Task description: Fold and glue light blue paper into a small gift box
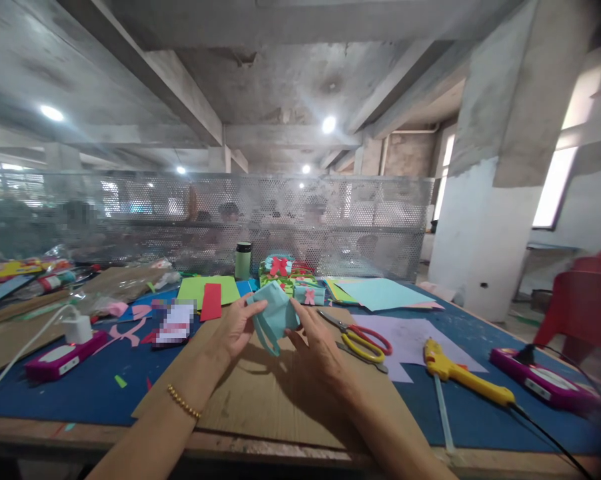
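Between my two hands is a small light-blue folded paper bag (277, 308), with a loop of the same paper hanging down from it like a handle. My left hand (238, 327) pinches its left side, thumb on top. My right hand (316, 340) grips the right edge with its fingers. Both hold the bag above a brown cardboard sheet (260, 407). Just right of my right hand lie scissors with yellow handles (363, 347) and another pair with red handles (380, 339). Behind the bag sit several small paper pieces with bows, one bow red (279, 267), another pink (309, 296).
A yellow glue gun (468, 380) with a cord lies at right, near a purple power strip (540, 383). Another purple power strip (65, 357) is at left. Lilac paper (415, 333), light-blue sheets (380, 293) and a green bottle (243, 261) stand around; a perforated metal screen (260, 227) borders the back.
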The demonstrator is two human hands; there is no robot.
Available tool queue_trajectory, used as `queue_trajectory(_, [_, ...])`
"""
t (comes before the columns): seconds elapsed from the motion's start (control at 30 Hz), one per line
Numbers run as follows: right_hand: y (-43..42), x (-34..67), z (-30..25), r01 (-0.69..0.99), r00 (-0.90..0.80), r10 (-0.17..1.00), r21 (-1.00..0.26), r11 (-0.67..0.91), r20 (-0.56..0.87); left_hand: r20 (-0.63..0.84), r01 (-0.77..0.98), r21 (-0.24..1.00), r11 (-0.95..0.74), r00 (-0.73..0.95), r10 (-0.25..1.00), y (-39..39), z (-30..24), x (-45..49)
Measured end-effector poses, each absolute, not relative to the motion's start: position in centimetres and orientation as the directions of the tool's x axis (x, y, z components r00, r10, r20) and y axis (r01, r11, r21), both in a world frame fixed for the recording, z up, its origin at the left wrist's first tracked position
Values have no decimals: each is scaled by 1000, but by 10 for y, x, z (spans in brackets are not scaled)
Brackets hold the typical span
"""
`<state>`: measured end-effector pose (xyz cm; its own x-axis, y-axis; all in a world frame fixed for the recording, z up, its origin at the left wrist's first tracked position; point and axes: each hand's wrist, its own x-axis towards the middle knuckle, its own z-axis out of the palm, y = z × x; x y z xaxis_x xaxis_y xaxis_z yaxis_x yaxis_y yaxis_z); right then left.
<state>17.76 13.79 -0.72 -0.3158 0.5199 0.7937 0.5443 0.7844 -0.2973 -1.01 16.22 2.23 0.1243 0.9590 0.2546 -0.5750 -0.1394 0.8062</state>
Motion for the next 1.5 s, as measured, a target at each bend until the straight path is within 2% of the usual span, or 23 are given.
queue_trajectory(0.1, [139, 177, -7, 560, -310, 549, -317, 765, 776, 245, -591, 797, -127, 124, 962, 159, 24, -10])
queue_trajectory(0.6, [136, 176, -5, 514, -373, 494, -268, 815, 786, 204, -594, 803, -43, 207, 957, 159, 26, -14])
queue_trajectory(0.8, [129, 179, -2, 527, -342, 487, -265, 808, 804, 205, -641, 765, -62, 152, 967, 164, 27, -16])
queue_trajectory(0.93, [130, 181, -1, 561, -354, 462, -210, 801, 813, 207, -668, 738, -91, 95, 974, 166, 29, -18])
queue_trajectory(1.07, [131, 180, -1, 572, -377, 434, -162, 804, 818, 213, -661, 745, -89, 109, 971, 162, 32, -18])
queue_trajectory(1.5, [128, 176, 2, 631, -379, 506, -184, 754, 775, 168, -666, 745, -40, 129, 977, 160, 33, -16])
